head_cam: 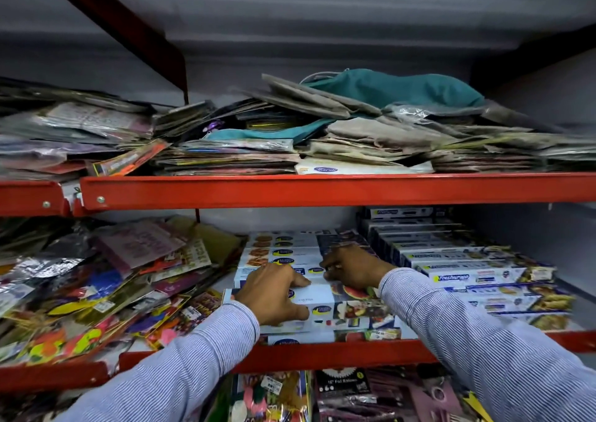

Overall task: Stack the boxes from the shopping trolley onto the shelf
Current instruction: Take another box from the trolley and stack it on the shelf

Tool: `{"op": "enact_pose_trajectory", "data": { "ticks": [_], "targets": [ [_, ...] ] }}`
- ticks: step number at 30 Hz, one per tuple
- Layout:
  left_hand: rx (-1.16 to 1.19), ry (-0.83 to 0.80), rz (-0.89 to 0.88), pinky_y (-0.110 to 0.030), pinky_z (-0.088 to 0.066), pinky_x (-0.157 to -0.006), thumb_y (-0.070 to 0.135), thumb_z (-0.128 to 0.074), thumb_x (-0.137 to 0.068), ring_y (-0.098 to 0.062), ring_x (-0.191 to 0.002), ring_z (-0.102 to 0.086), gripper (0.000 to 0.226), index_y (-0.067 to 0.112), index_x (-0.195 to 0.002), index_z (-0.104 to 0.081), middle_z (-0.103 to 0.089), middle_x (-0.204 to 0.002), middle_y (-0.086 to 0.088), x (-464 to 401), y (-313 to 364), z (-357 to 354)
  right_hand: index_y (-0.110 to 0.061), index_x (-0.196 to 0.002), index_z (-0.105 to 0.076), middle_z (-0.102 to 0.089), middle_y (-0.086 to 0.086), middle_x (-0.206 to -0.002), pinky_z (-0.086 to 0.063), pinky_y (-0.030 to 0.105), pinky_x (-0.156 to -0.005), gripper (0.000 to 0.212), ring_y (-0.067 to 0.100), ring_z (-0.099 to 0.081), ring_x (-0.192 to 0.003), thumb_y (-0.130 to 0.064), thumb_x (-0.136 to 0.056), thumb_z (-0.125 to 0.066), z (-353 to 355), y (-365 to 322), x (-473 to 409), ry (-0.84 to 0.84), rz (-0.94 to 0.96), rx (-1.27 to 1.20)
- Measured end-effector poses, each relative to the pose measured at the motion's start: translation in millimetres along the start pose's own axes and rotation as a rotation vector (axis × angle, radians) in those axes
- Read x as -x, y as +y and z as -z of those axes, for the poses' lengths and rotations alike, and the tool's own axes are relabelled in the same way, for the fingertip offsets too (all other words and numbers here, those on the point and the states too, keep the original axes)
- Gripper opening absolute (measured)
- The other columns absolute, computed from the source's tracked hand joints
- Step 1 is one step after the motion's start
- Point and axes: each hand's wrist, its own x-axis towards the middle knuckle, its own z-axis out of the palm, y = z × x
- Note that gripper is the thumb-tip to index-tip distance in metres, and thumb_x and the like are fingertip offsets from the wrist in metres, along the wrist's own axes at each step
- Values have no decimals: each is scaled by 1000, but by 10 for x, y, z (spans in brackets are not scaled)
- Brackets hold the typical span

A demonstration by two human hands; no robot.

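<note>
Long white boxes (325, 312) with fruit pictures lie stacked in rows on the middle shelf (338, 355), which has a red front edge. My left hand (274, 292) grips the left end of the front top box, fingers spread over its top and thumb on its front face. My right hand (351, 268) rests curled on the boxes just behind, near a watermelon picture. Whether the right hand grips a box or only presses on it is unclear. The shopping trolley is out of view.
A second stack of white and blue wrap boxes (467, 270) fills the shelf's right side. Loose colourful foil packets (106, 286) are heaped at the left. The upper shelf (322, 189) holds flat packets and a teal cloth bag (393, 88). More packets (342, 392) hang below.
</note>
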Motion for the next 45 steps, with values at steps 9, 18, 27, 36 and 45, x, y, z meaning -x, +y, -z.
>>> {"op": "enact_pose_trajectory", "data": {
  "ticks": [9,18,27,36,45],
  "targets": [
    [-160,190,-129,-42,-53,-88,39,-65,-74,-22,-110,-53,47,21,-117,-70,-70,-115,1,-34,-180,-387,-13,-107,-63,-69,14,-84,-46,37,-72,33,35,-64,-84,-32,-103,-37,-134,64,304,90,43,-119],
    [-230,194,-80,-44,-30,-114,49,-29,-85,-23,-138,-40,65,25,-145,-42,-45,-150,0,20,-292,-616,-21,-135,-49,-58,3,-139,-44,38,-106,55,21,-58,-122,-49,-102,-15,-501,5,440,385,42,-7],
    [-395,301,-109,-63,-5,-116,47,-39,-97,-34,-149,-8,65,17,-152,-22,-19,-161,-9,122,-316,-697,-21,-149,-33,-32,-2,-159,-14,41,-123,51,14,-19,-150,-40,-103,-19,-660,0,531,584,9,117],
    [-448,328,16,-76,-5,-109,48,-28,-98,-44,-146,-8,69,4,-150,-22,-16,-159,-24,217,-429,-836,-16,-154,-16,-15,2,-164,-14,53,-121,59,19,-10,-152,-39,-100,-23,-982,104,596,683,-127,137],
    [-454,342,17,-76,-9,-108,49,-25,-99,-41,-147,-8,69,3,-150,-22,-13,-159,-22,247,-430,-827,-15,-154,-15,-12,2,-164,-15,56,-120,60,19,-7,-152,-38,-100,-27,-997,107,611,703,-111,157]
  ]
}}
